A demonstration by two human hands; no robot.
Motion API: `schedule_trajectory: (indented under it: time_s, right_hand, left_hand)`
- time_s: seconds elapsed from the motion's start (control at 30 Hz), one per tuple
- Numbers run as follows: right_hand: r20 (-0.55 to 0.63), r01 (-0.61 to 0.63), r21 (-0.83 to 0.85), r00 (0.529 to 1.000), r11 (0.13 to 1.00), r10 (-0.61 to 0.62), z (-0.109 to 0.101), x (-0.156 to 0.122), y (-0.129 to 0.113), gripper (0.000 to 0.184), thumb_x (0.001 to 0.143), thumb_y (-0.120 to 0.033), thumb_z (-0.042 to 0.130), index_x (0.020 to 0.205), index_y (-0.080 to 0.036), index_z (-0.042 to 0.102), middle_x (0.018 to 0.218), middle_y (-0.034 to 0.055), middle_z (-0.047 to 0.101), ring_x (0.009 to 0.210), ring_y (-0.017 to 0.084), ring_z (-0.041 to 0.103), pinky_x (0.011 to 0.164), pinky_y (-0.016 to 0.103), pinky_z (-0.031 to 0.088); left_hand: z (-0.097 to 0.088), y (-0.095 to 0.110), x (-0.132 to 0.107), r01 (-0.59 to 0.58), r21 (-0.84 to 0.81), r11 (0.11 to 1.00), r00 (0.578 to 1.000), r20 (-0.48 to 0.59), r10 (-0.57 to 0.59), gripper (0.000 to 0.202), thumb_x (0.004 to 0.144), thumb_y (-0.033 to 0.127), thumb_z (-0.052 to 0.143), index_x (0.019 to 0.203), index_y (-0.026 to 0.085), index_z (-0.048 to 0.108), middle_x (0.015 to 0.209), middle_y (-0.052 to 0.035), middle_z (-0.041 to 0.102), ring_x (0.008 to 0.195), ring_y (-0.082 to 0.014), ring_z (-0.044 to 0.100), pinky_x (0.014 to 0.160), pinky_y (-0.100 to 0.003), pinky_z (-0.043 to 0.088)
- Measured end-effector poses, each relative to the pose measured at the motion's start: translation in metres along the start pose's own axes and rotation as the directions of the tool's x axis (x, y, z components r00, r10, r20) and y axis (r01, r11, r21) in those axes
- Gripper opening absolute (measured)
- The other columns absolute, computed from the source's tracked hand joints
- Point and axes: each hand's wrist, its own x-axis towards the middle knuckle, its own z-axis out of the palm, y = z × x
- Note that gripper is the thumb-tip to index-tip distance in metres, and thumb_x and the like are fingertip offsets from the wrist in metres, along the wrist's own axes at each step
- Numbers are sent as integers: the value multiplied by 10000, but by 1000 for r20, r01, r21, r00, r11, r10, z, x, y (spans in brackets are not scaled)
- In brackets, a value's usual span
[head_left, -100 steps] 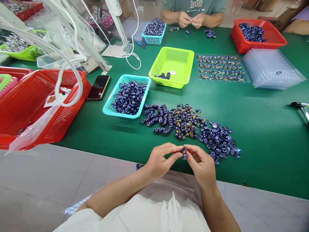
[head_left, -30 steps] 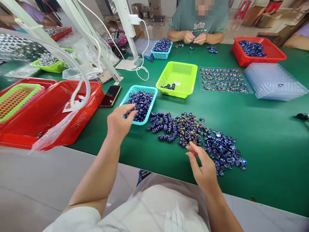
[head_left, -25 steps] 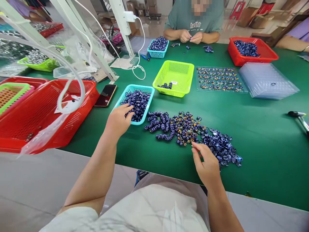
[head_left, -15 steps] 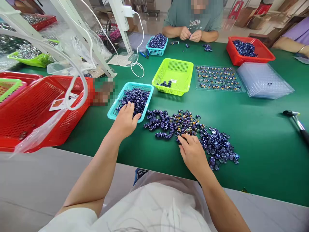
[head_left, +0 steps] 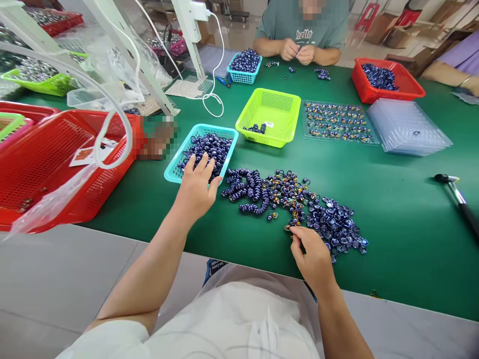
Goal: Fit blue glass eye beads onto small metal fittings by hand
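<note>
My left hand (head_left: 196, 187) lies over the near end of a turquoise basket (head_left: 175, 169) full of dark blue glossy beads (head_left: 209, 147), its fingers spread onto them. My right hand (head_left: 313, 254) is curled at the near edge of a loose pile of dark blue pieces (head_left: 333, 224) on the green table (head_left: 392, 199), fingertips pinched on a small piece. Beside that pile lie coloured ring-shaped pieces (head_left: 286, 187) and stacked dark blue rows (head_left: 243, 187).
A lime basket (head_left: 269, 112) and a filled clear tray (head_left: 339, 122) sit beyond, with stacked empty trays (head_left: 407, 129). Red baskets stand at the left (head_left: 56, 164) and far right (head_left: 387, 80). A hammer (head_left: 454, 192) lies at the right. A person opposite handles pieces (head_left: 299, 50).
My left hand went from in front of me to the turquoise basket and settled on the beads. My right hand dropped to the piles, reached into the ring pieces, then drew back to the near edge.
</note>
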Motion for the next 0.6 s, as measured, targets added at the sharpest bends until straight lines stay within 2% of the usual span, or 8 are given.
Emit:
schedule_trajectory:
  time_s: [0.1,0.17,0.23,0.3,0.33,0.4,0.5,0.6]
  right_hand:
    - [-80,-197,90,976,976,204,-1,-6,-3,217,932,-164,543,1098,-214,674,1042,64,738,963,198,690,892,372,553]
    - [-85,-379,223,910,898,405,-2,-9,-6,201,936,-239,564,1095,-229,685,1057,57,743,954,196,701,879,360,557]
    - [-49,-506,407,820,761,571,-3,-9,-10,210,929,-304,591,1099,-228,687,1066,59,744,947,198,708,861,352,565]
    - [7,-536,584,754,610,656,-2,-8,-13,225,912,-341,623,1086,-214,685,1046,69,747,924,201,715,831,345,575]
    - [36,-526,651,742,547,670,-1,-8,-15,225,903,-348,638,1072,-207,684,1033,73,749,911,203,717,816,344,579]
    - [67,-485,735,747,473,662,1,-7,-19,205,894,-339,656,1044,-203,686,1020,75,748,902,205,718,809,347,583]
    - [38,-416,763,793,494,608,4,-10,-27,158,899,-285,653,1038,-223,698,1046,63,737,964,203,704,841,347,583]
    - [-29,-335,748,845,572,533,4,-14,-33,167,908,-216,633,1055,-260,700,1066,43,725,1036,196,676,855,333,581]
  left_hand:
    - [3,35,-22,-179,-192,965,975,-168,148,414,950,271,551,1350,163,569,1442,-144,545,1416,-312,396,1173,-532,320]
    - [8,60,-39,-279,-379,882,960,-141,242,382,931,210,585,1313,205,597,1376,-120,608,1345,-268,499,1139,-483,394]
    - [16,82,-55,-253,-561,788,957,-27,288,368,923,194,602,1290,223,615,1332,-111,645,1261,-239,580,1083,-437,463]
    - [25,101,-68,-125,-689,714,950,126,287,381,908,211,626,1288,212,621,1308,-118,664,1217,-246,613,1053,-435,488]
    - [29,109,-72,-27,-738,674,941,209,267,392,895,225,644,1285,201,627,1294,-124,671,1190,-252,630,1037,-436,501]
    - [36,122,-78,218,-808,547,901,382,205,397,872,257,672,1259,175,650,1252,-135,692,1108,-252,671,992,-421,532]
    - [40,134,-81,562,-798,216,792,595,138,344,843,292,709,1154,145,711,1123,-124,745,962,-216,714,913,-363,565]
    - [41,138,-82,707,-706,-44,706,699,113,296,783,293,776,1029,130,759,907,-81,776,779,-157,712,799,-291,575]
